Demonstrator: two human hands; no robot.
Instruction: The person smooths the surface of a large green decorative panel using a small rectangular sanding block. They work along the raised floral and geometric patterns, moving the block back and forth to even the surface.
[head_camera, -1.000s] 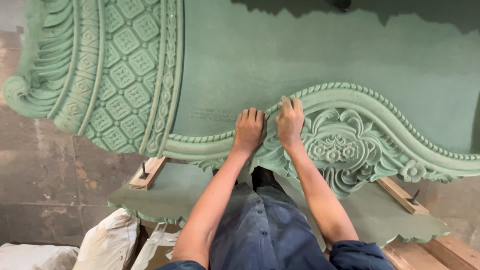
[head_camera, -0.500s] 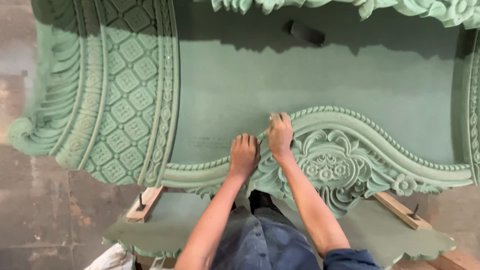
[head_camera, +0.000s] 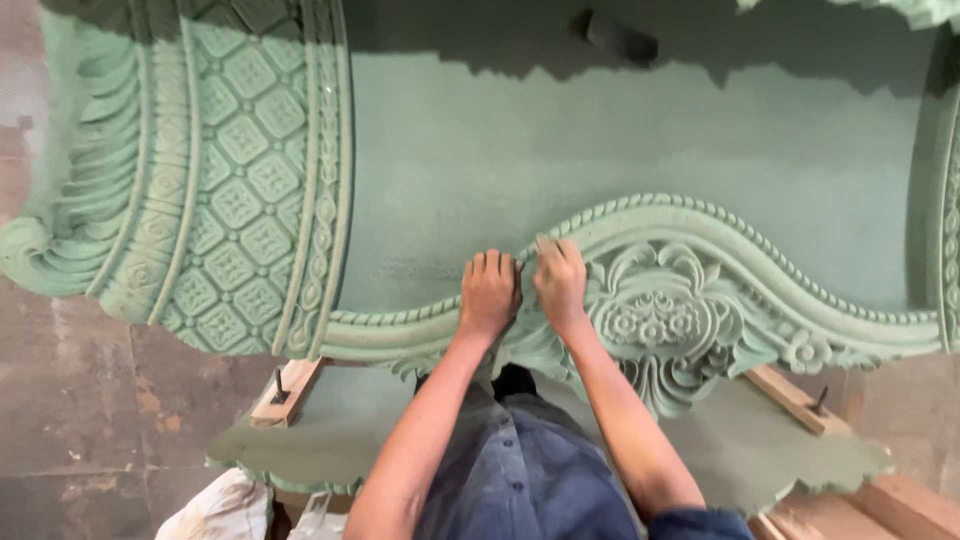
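Our left hand (head_camera: 488, 292) lies flat, fingers together, holding nothing, pressed on the green carved wooden panel (head_camera: 600, 150) at its arched rope-moulded edge (head_camera: 690, 215). Our right hand (head_camera: 560, 280) sits just beside it, fingers bent on the moulding, possibly pinching something small; we cannot tell. We judge this to be rubbing down the moulding; continuing calls for following the curve toward the floral carving (head_camera: 655, 320).

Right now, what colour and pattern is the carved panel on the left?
Pale green all over, the carved panel has a lattice of diamonds with small rosettes, seen in the head view.
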